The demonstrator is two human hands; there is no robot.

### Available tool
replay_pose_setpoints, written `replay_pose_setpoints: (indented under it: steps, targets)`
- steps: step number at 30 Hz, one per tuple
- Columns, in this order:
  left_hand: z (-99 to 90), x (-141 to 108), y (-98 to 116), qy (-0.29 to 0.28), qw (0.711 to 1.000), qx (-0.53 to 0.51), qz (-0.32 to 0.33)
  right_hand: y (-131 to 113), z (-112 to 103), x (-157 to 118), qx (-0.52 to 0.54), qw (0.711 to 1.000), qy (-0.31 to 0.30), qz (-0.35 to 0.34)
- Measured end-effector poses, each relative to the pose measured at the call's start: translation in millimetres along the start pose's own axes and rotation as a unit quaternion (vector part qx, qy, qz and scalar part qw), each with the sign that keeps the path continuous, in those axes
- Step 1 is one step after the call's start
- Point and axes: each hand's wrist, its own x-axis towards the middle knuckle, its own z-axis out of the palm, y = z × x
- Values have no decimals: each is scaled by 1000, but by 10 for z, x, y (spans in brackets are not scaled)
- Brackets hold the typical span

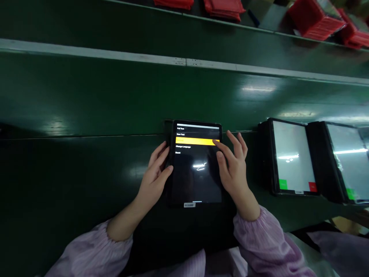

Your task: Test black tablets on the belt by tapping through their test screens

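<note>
A black tablet (196, 179) lies in front of me with its screen lit. It shows a dark menu with lines such as "Full Test", "Change Language" and "Reset", and one line is highlighted yellow. A small white label (189, 205) sits at its lower edge. My left hand (155, 173) grips the tablet's left edge, thumb by the front rim and fingers along the side. My right hand (235, 167) is over the right edge, its index fingertip on the yellow line and its other fingers spread, holding nothing.
To the right stand two more tablets (292, 157) (350, 157) with white screens bearing coloured corner squares, propped on dark supports. Red plastic-wrapped packs (314, 19) lie on the shelf along the far side. A pale metal strip (115, 55) crosses the green bench (86, 96).
</note>
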Motion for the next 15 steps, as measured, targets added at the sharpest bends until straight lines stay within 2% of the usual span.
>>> replay_pose_setpoints:
  steps: [10, 15]
  targets:
    - [-42, 5, -79, -28, 996, -80, 26, -9, -17, -16, 28, 999, -2, 20]
    - [-46, 7, -106, -43, 995, -85, 35, -8, -16, -12, 35, 999, 0, 22]
